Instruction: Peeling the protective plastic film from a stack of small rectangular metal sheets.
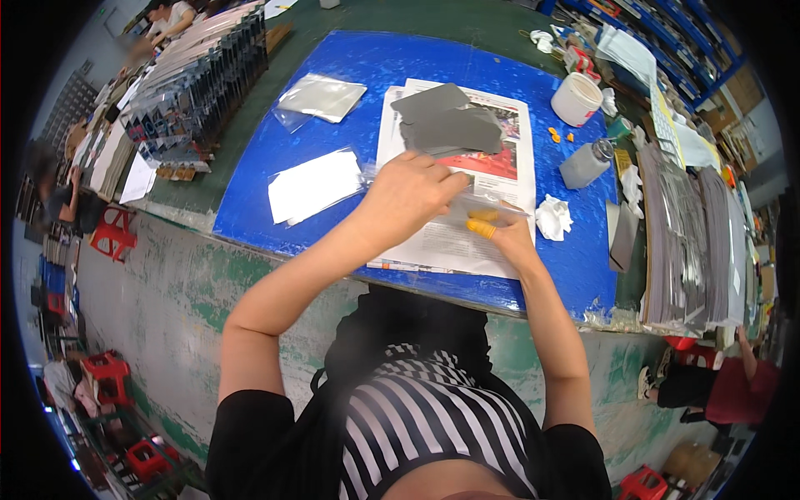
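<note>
Over the newspaper I hold a thin, clear plastic sleeve between my hands. My left hand reaches across from the left, its fingers bent over the sleeve's left end. On the other side, my right hand pinches the sleeve from below, with yellow finger cots on some fingertips. Whether anything lies inside the sleeve I cannot tell. Just beyond my left hand, several dark grey flat cards lie in a loose pile on the newspaper. To the left are a stack of white cards on clear film and a pile of clear sleeves.
On the blue mat at right stand a white tub and a grey bottle, near orange bits and a crumpled tissue. Stacked sheets edge the right side; racked panels stand far left.
</note>
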